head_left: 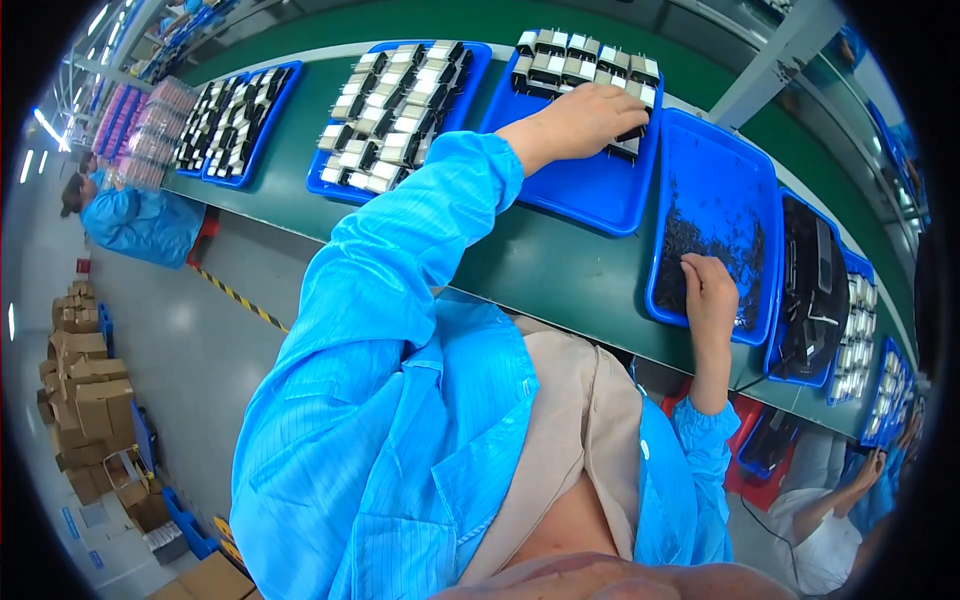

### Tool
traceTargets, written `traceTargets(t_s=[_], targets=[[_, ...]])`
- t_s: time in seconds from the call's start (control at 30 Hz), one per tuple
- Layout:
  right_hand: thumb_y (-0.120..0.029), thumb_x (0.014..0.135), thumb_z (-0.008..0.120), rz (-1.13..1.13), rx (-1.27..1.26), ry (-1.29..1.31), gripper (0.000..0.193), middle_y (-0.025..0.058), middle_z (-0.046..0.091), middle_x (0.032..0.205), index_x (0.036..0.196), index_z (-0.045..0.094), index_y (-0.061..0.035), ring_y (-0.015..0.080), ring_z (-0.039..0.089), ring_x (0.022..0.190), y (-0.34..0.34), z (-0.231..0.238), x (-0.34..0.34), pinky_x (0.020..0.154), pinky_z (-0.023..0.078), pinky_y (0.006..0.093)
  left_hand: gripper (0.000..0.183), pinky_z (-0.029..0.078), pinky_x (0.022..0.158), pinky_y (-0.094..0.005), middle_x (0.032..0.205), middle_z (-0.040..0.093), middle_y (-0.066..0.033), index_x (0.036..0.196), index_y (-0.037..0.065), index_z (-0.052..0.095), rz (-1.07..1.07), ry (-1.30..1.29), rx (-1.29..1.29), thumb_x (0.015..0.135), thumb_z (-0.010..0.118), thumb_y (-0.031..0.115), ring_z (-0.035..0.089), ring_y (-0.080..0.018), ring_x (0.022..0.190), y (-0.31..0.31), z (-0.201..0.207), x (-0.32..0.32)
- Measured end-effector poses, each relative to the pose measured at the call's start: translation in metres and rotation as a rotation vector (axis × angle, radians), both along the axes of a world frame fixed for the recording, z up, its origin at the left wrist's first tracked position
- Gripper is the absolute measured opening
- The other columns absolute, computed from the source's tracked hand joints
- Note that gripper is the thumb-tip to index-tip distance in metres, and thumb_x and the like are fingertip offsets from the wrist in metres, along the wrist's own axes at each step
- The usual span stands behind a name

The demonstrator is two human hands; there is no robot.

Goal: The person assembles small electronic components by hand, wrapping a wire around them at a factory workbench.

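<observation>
Blocks (548, 63) lie under the left hand (583, 122), grip unclear; right hand (712, 292) pinches narrowly over black pieces (690, 238).

1. Left arm (400, 240): stretched across, forearm aimed toward 2 o'clock, bare from wrist on.
2. Left hand (590, 118): at 1 o'clock, back up, fingers curled downward; grip hidden underneath.
3. Right forearm (711, 380): at 4 o'clock, pointing to 12, wrist bare.
4. Right hand (714, 295): at 3 o'clock, fingers bent toward 10, tips bunched in pinch.
</observation>
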State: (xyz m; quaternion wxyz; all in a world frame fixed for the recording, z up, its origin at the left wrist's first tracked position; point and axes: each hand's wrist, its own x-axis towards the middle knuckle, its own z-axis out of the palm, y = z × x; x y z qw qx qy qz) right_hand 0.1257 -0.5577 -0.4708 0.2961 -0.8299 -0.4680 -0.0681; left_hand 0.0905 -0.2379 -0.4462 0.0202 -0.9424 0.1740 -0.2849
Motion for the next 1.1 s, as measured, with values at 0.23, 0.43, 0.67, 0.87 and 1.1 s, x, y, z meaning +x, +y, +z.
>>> traceTargets(t_s=[0.23,0.43,0.67,0.87,1.1], targets=[[-0.007,0.086,0.066,-0.203,0.175,0.189,0.008,0.0142,0.067,0.080,0.088,0.066,0.0003,0.0222,0.064,0.066,-0.001,-0.003,0.003,0.061,0.050,0.0302,0.045,0.051,0.089,-0.0348,0.111,0.061,-0.0131,0.121,0.001,0.053,0.010,0.171,-1.378,0.083,0.070,0.017,0.061,-0.0239,0.106,-0.021,0.017,-0.062],[-0.009,0.084,0.070,-0.288,0.139,0.273,0.009,0.0105,0.067,0.075,0.084,0.066,0.0000,0.0169,0.063,0.064,0.000,-0.009,0.009,0.058,0.048,0.0274,0.045,0.057,0.072,-0.0327,0.101,0.062,-0.0114,0.118,0.001,0.051,-0.009,0.455,-2.088,0.082,0.074,0.015,0.064,-0.0198,0.094,-0.050,-0.001,-0.128],[-0.004,0.089,0.063,-0.319,0.334,0.716,0.011,0.0065,0.067,0.083,0.098,0.063,0.0012,0.0095,0.064,0.070,-0.001,-0.014,0.022,0.057,0.048,0.0200,0.033,0.055,0.072,-0.0296,0.098,0.064,-0.0089,0.114,0.002,0.053,-0.020,0.396,-2.046,0.087,0.069,0.011,0.064,-0.0168,0.090,-0.063,-0.032,-0.153],[-0.001,0.092,0.058,-0.229,0.403,0.637,0.018,0.0103,0.069,0.091,0.108,0.063,0.0036,0.0136,0.066,0.080,-0.006,-0.012,0.023,0.070,0.053,0.0228,0.032,0.050,0.084,-0.0296,0.104,0.063,-0.0087,0.119,0.002,0.053,-0.141,0.393,-2.200,0.090,0.065,0.008,0.061,-0.0146,0.096,-0.066,-0.028,-0.174],[-0.001,0.092,0.058,-0.297,0.382,0.556,0.012,0.0102,0.069,0.092,0.100,0.065,0.0045,0.0151,0.068,0.083,0.001,0.010,0.006,0.073,0.054,0.0244,0.028,0.049,0.084,-0.0253,0.106,0.062,-0.0038,0.116,0.001,0.056,-0.149,0.266,-2.239,0.089,0.064,0.004,0.058,-0.0100,0.096,-0.077,-0.007,-0.191]])
